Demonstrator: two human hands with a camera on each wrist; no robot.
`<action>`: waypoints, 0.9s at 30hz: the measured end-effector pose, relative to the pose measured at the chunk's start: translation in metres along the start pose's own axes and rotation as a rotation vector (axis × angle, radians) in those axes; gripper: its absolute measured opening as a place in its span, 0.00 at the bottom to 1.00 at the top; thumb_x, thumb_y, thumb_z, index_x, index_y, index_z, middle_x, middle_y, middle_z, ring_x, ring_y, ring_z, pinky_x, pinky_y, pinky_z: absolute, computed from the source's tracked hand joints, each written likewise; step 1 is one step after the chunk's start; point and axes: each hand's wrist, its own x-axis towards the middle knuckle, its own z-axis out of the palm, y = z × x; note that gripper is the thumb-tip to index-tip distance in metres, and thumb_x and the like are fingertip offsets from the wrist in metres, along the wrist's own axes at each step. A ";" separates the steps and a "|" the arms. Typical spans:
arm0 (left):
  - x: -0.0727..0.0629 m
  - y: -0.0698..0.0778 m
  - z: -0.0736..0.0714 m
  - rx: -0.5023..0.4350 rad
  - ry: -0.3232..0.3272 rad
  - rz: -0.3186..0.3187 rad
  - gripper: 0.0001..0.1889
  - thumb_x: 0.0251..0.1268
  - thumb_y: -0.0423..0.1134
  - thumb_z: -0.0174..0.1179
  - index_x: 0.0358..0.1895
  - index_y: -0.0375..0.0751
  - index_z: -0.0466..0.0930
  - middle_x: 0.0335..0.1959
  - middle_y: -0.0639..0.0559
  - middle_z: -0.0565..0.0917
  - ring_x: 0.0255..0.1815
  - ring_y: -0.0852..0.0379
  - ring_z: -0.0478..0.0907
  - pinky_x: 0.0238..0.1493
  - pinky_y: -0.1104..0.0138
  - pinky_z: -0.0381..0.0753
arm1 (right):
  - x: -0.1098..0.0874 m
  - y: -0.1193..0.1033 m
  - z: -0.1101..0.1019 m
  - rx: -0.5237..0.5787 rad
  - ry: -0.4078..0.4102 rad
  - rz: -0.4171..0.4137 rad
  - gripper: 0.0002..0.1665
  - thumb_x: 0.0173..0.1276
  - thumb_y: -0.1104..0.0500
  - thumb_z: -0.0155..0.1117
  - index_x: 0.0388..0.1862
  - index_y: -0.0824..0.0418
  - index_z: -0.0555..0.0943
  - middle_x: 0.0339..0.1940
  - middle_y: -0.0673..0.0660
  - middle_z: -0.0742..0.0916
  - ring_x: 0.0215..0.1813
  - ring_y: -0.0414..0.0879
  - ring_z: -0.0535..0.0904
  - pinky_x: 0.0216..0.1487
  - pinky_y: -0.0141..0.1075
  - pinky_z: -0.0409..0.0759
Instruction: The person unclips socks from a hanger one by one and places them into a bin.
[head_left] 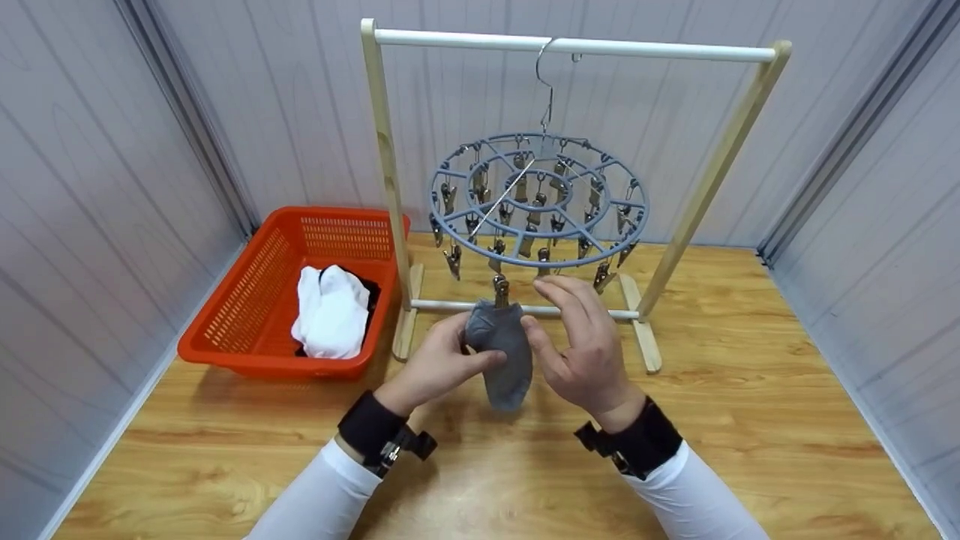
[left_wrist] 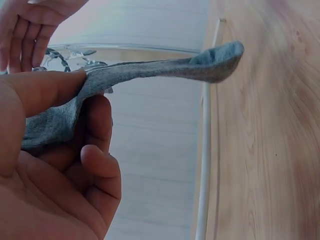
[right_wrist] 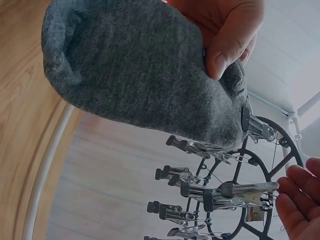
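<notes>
A grey sock [head_left: 504, 358] hangs toe-down at the front of a round clip hanger [head_left: 541, 262]. One metal clip [right_wrist: 258, 129] bites the sock's opening edge in the right wrist view. My left hand [head_left: 442, 358] pinches the sock, thumb across its near face and fingers behind, as the left wrist view also shows. Beside the sock's right edge is my right hand [head_left: 581, 349], fingers spread and loosely bent, holding nothing. Its fingertips come close to the hanging clips; whether they touch one is unclear.
The hanger hooks over the white bar [head_left: 660, 50] of a wooden stand [head_left: 382, 150]. Several other clips dangle from its rings. At left stands an orange basket [head_left: 247, 360] holding white cloth [head_left: 330, 315] and some black cloth [head_left: 373, 291]. Panelled walls enclose the wooden surface [head_left: 750, 420].
</notes>
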 end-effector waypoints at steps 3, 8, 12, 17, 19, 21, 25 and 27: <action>-0.002 0.003 0.001 0.019 -0.013 -0.008 0.21 0.71 0.33 0.76 0.64 0.33 0.86 0.55 0.45 0.92 0.53 0.50 0.89 0.57 0.51 0.89 | -0.001 0.001 0.000 -0.007 -0.027 0.029 0.25 0.81 0.55 0.68 0.67 0.71 0.84 0.63 0.66 0.88 0.66 0.61 0.84 0.72 0.50 0.79; -0.004 0.006 0.002 0.030 -0.036 -0.008 0.16 0.71 0.33 0.76 0.58 0.34 0.88 0.50 0.46 0.93 0.49 0.53 0.89 0.52 0.59 0.89 | 0.000 0.000 0.001 -0.018 -0.058 0.043 0.25 0.81 0.54 0.69 0.67 0.69 0.84 0.63 0.65 0.89 0.66 0.60 0.84 0.73 0.53 0.78; -0.003 0.006 0.004 0.032 -0.049 0.004 0.15 0.71 0.32 0.76 0.57 0.34 0.89 0.47 0.48 0.93 0.45 0.56 0.88 0.49 0.63 0.88 | 0.000 0.000 0.002 -0.021 -0.033 0.030 0.23 0.80 0.54 0.70 0.65 0.68 0.86 0.62 0.64 0.89 0.66 0.61 0.84 0.74 0.54 0.76; -0.003 0.007 0.005 0.056 -0.045 0.015 0.15 0.70 0.32 0.76 0.56 0.34 0.89 0.46 0.48 0.93 0.44 0.57 0.87 0.47 0.63 0.88 | 0.000 0.000 0.003 -0.019 0.062 -0.001 0.20 0.77 0.57 0.72 0.61 0.69 0.88 0.59 0.64 0.90 0.63 0.63 0.84 0.73 0.53 0.75; -0.003 0.007 0.005 0.071 -0.045 0.021 0.15 0.70 0.33 0.76 0.57 0.34 0.90 0.46 0.48 0.93 0.44 0.57 0.87 0.47 0.63 0.88 | 0.000 0.000 0.003 -0.009 0.083 -0.002 0.20 0.76 0.59 0.72 0.60 0.70 0.88 0.59 0.64 0.90 0.63 0.64 0.84 0.73 0.51 0.76; -0.003 0.007 0.005 0.082 -0.047 0.022 0.15 0.70 0.34 0.76 0.57 0.35 0.90 0.46 0.49 0.93 0.43 0.57 0.87 0.46 0.63 0.88 | 0.000 0.000 0.004 0.000 0.078 0.009 0.21 0.76 0.59 0.73 0.62 0.70 0.87 0.59 0.65 0.90 0.63 0.63 0.84 0.73 0.50 0.76; -0.004 0.008 0.005 0.100 -0.050 0.021 0.14 0.71 0.35 0.77 0.55 0.37 0.90 0.45 0.50 0.92 0.42 0.57 0.86 0.43 0.64 0.87 | -0.001 0.001 0.004 0.000 0.022 0.071 0.25 0.77 0.59 0.73 0.67 0.72 0.83 0.62 0.66 0.88 0.65 0.61 0.83 0.72 0.49 0.79; -0.004 0.008 0.006 0.106 -0.049 0.021 0.14 0.71 0.35 0.77 0.55 0.37 0.90 0.45 0.50 0.92 0.42 0.57 0.86 0.43 0.63 0.87 | -0.002 0.001 0.003 0.012 -0.021 0.134 0.27 0.78 0.59 0.73 0.69 0.72 0.81 0.63 0.66 0.87 0.65 0.59 0.83 0.70 0.50 0.80</action>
